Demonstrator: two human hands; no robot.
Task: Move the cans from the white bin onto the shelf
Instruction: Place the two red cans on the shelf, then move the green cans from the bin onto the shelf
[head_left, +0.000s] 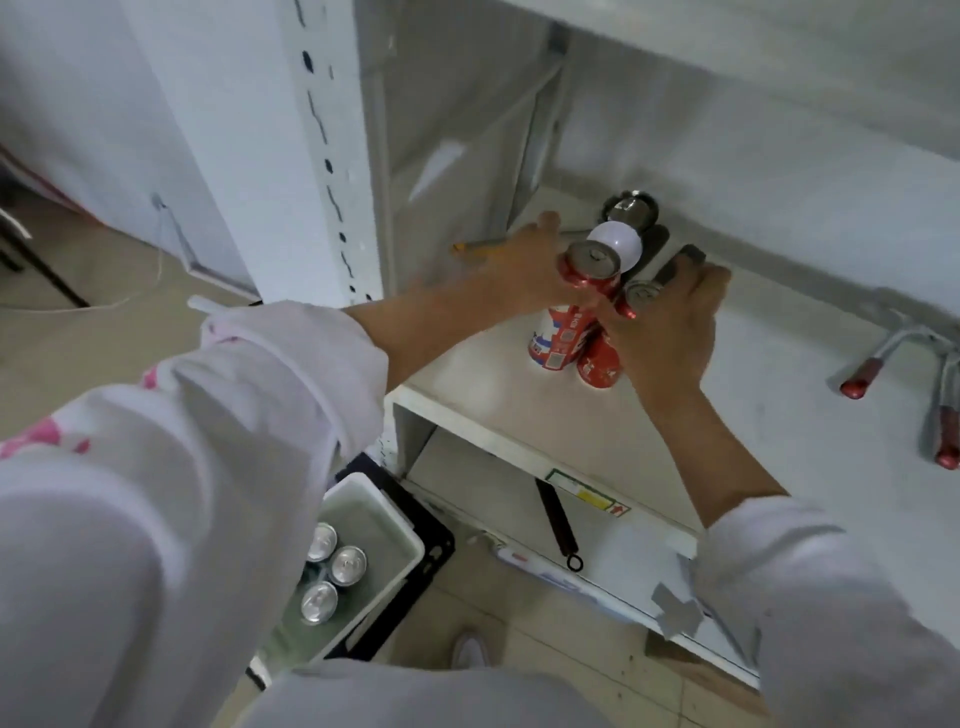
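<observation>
Two red cans stand side by side on the white shelf (467, 395). My left hand (524, 275) wraps the upper part of the left can (563, 332), which has a red and white label. My right hand (670, 322) is closed around the right can (600, 364). Both cans rest upright on the shelf board and touch each other. Down at floor level the white bin (405, 525) holds three silver-topped cans (347, 565), seen from above.
Behind the two cans stand a white round-capped container (615, 244) and a dark can top (631, 208). A pencil (480, 244) lies at the shelf's back left. Red-handled tools (878, 364) lie at the right. A black crate (421, 571) holds the bin.
</observation>
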